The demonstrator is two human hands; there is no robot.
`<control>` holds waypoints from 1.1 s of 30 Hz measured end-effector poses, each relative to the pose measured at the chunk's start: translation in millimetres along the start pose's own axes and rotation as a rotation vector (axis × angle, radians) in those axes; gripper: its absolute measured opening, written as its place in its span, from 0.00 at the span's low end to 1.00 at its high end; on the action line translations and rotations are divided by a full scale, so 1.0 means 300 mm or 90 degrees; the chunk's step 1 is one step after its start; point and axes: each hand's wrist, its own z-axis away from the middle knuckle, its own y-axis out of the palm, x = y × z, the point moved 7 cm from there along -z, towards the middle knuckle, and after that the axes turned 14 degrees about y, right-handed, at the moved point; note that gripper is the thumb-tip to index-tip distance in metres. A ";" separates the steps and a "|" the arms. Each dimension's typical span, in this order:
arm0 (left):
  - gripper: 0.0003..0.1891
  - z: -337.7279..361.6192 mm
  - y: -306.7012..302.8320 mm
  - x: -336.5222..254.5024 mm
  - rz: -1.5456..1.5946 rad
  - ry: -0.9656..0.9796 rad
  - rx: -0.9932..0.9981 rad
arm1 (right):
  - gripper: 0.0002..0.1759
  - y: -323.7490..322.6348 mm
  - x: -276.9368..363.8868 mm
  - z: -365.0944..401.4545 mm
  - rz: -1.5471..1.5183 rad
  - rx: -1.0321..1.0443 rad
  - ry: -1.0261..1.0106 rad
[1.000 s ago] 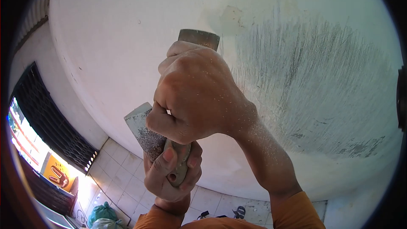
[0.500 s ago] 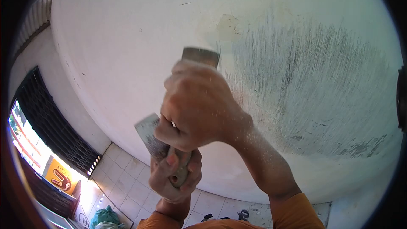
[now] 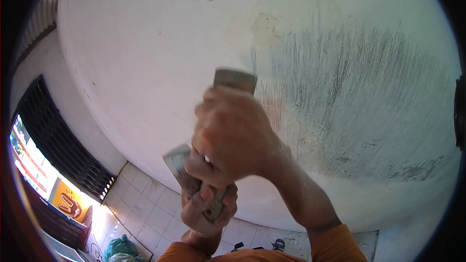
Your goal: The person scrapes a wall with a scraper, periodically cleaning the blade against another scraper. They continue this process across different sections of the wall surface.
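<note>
My right hand is wrapped round a scraper, whose wide dark blade points up against or close to the white wall. Just below it, my left hand grips a second scraper by its handle, the blade tilted up to the left. The two hands overlap in view, and the right one hides part of the left tool. Right of the hands is a scraped grey patch with dark vertical streaks.
A dark folding metal gate stands at the left beside a bright opening. Green and white bags lie on the tiled floor. A sandal shows at the bottom. A dark object is at the right edge.
Both hands and both scrapers have moved down and slightly right. A dark vertical mark left of the scraped patch shows more fully above the right hand's blade.
</note>
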 end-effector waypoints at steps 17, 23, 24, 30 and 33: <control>0.20 0.029 -0.014 0.015 -0.067 0.020 -0.019 | 0.15 0.018 -0.004 0.029 -0.022 0.037 0.006; 0.20 0.014 0.005 0.006 0.044 -0.003 0.050 | 0.17 0.015 0.000 -0.009 0.002 0.150 0.028; 0.20 0.006 0.020 0.006 0.100 -0.029 0.083 | 0.20 0.011 -0.002 -0.024 -0.003 0.189 0.051; 0.19 0.004 0.014 0.017 0.026 0.059 0.034 | 0.13 0.022 -0.003 0.028 0.022 0.069 -0.013; 0.19 -0.031 0.044 -0.011 0.137 -0.025 0.154 | 0.14 -0.031 0.001 -0.047 -0.003 0.038 -0.010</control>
